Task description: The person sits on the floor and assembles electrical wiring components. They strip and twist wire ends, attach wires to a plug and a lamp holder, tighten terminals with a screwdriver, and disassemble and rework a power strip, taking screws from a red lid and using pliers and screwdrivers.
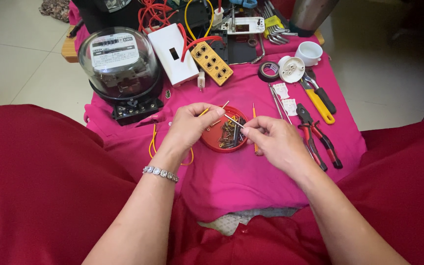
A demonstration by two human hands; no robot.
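at the far left of the pink cloth-covered table (pixel 251 181) we see a round glass-domed electricity meter on a black base (pixel 122 68), standing close to the table's left edge. beside it lie a white rectangular plastic box (pixel 173 54) and a yellow multi-socket block (pixel 212 62), tied together by red wires.

our left hand (pixel 190 126) is curled, its thumb and forefinger pressed together on a thin yellow insulated wire (pixel 204 111); that wire loops down past the wrist over the cloth. just beside it sits a shallow round red plastic lid (pixel 224 135), holding a heap of small brass and dark screws (pixel 231 133). both hands hover over its near rim.

our right hand (pixel 276 142) is also curled, fingertips pinching a slim pale metal pin-like piece (pixel 234 120) above the lid; we cannot tell exactly what it is. a thin orange-handled screwdriver (pixel 254 122) lies partly under this hand.

further right lie red-and-black handled pliers (pixel 320 140), yellow-handled pliers (pixel 317 103), a roll of black tape (pixel 269 71) and a white round ceramic fitting (pixel 291 68). bare cloth lies in front of the hands, near the table's front edge.
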